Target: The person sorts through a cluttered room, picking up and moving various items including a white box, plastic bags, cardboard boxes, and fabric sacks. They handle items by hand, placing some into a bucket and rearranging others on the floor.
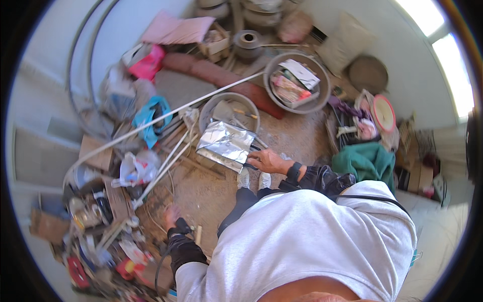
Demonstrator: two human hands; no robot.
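My right hand (266,161) holds a shiny silver bag (226,143) by its dark handle, in front of my feet. The bag bears dark writing and covers the near rim of a grey basin (256,117). Inside that basin lie a long-handled tool and a stick with a yellow part. My left hand (172,216) hangs low at the left, beside the cluttered floor. It is blurred, and its fingers cannot be made out clearly. Each wrist wears a black band.
A long white pipe (188,102) slants across the left side. Behind lie a rolled reddish mat (211,73) and a larger basin (325,81) with a box of things. Loose clutter, including a white plastic bag (139,168), fills the left. A green cloth (364,162) lies right.
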